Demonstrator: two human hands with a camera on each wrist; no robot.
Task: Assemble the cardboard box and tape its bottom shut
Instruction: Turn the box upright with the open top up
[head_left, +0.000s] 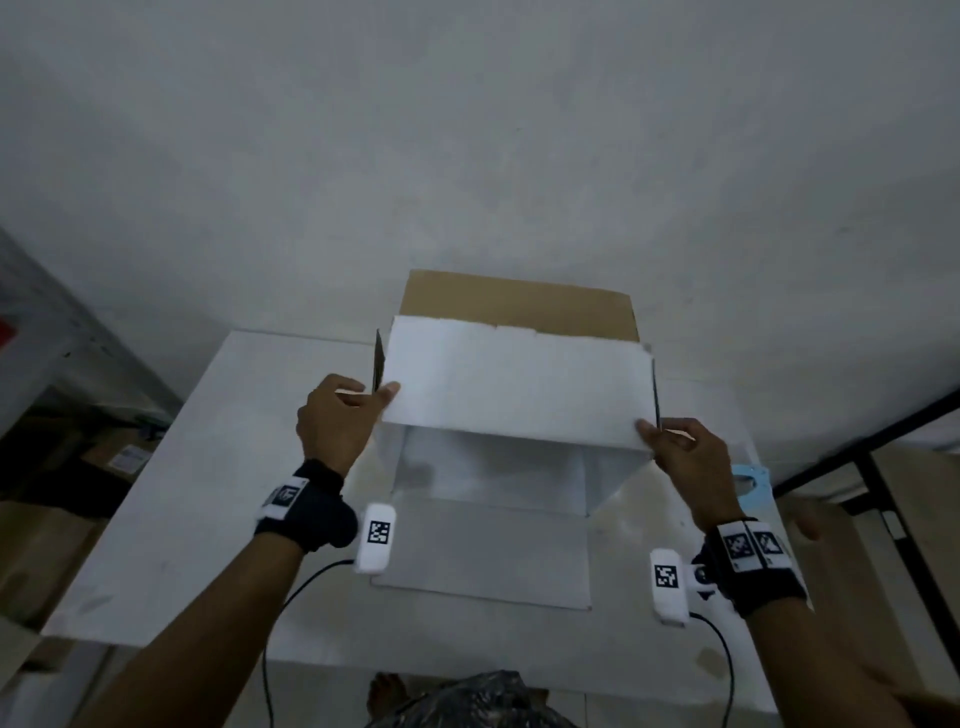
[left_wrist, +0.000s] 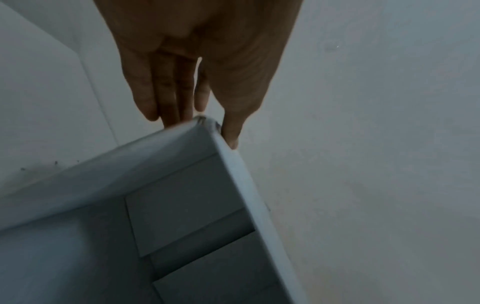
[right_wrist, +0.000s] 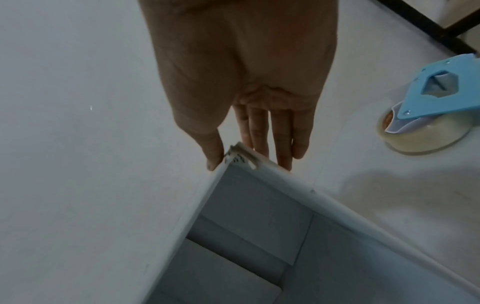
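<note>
— White cardboard box (head_left: 519, 384) stands toward the far edge of the white table (head_left: 171, 519), open side facing the person. Its brown inner face shows on the far flap (head_left: 519, 301).

— And the hands?

— The left hand (head_left: 337, 421) pinches the near left corner of the upper white flap, thumb on top, fingers (left_wrist: 166, 98) underneath. The left wrist view shows the thumb pressed along one side of that corner and the fingers nearly straight behind it.

— The right one?

— The right hand (head_left: 685, 457) grips the near right corner of the same flap the same way: thumb on one face, fingers (right_wrist: 283, 139) on the other, the frayed corner between them.

— What about the bottom flap?

— A lower flap (head_left: 483, 556) lies flat on the table toward the near edge, between the two wrists. Inside the box, folded panels overlap in steps.

— Any tape?

— A roll of clear tape in a light blue dispenser (right_wrist: 431, 115) sits on the table near the right edge, just beside the right hand and apart from the box.
</note>
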